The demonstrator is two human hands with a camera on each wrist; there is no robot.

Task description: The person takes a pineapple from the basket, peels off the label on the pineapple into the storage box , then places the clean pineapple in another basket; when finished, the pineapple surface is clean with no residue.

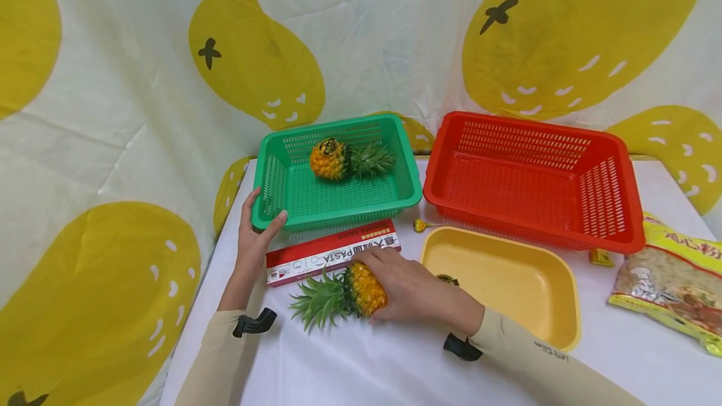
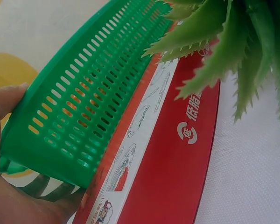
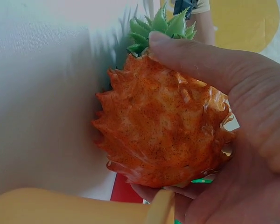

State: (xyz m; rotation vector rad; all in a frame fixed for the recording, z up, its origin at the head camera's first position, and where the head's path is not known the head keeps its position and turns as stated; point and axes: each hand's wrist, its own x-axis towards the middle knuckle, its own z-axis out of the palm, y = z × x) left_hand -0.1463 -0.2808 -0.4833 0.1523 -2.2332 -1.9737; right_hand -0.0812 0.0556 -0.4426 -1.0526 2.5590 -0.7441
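In the head view my right hand [image 1: 403, 284] grips a small pineapple [image 1: 368, 290] by its orange body, its leafy crown pointing left. The right wrist view shows my thumb across the top of the pineapple [image 3: 163, 126] near the crown and the other fingers around its far side. My left hand [image 1: 256, 243] holds the near left corner of the green basket [image 1: 338, 215]. Another pineapple [image 1: 329, 161] lies on its side in that basket. Between basket and held pineapple is a red and white pasta box [image 1: 333, 249]; the left wrist view has the box [image 2: 163, 163] beside the basket wall.
Right of the green basket stands a red basket [image 1: 536, 230]. A yellow tub [image 1: 507, 281] sits in front of it, with a lollipop [image 1: 420, 225] by its far left corner. At the far right lie a yellow bag of food [image 1: 671, 274] and a small yellow packet [image 1: 601, 258].
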